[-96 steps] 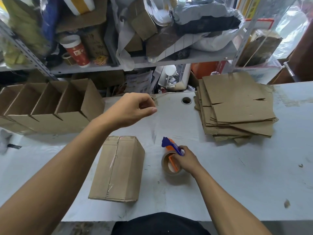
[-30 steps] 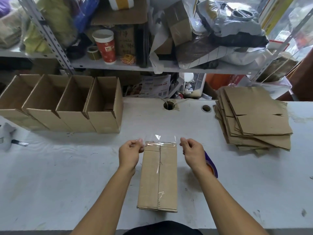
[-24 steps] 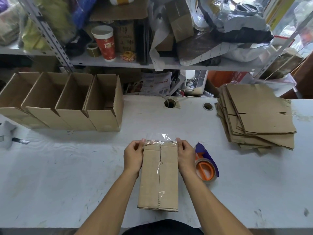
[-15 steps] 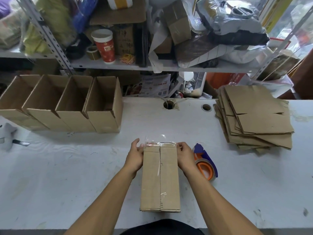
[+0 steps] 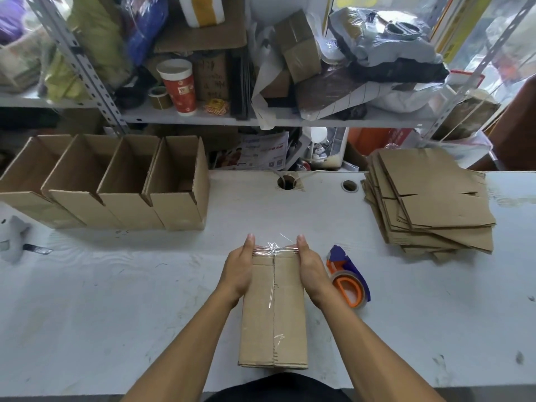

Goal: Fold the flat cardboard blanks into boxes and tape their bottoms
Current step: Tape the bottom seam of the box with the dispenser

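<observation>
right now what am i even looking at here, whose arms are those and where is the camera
The camera sits on a person's head, looking forward and down, so the two bare arms are that person's own. There is no machine. The left hand and right hand press flat against the sides of a cardboard box lying on the white table, with clear tape along its seam and over its far end. Beside the right hand lies an orange and blue tape dispenser. A row of open boxes stands at the far left, a stack of flat cardboard blanks lies at the far right, and a cluttered shelf runs behind.
</observation>
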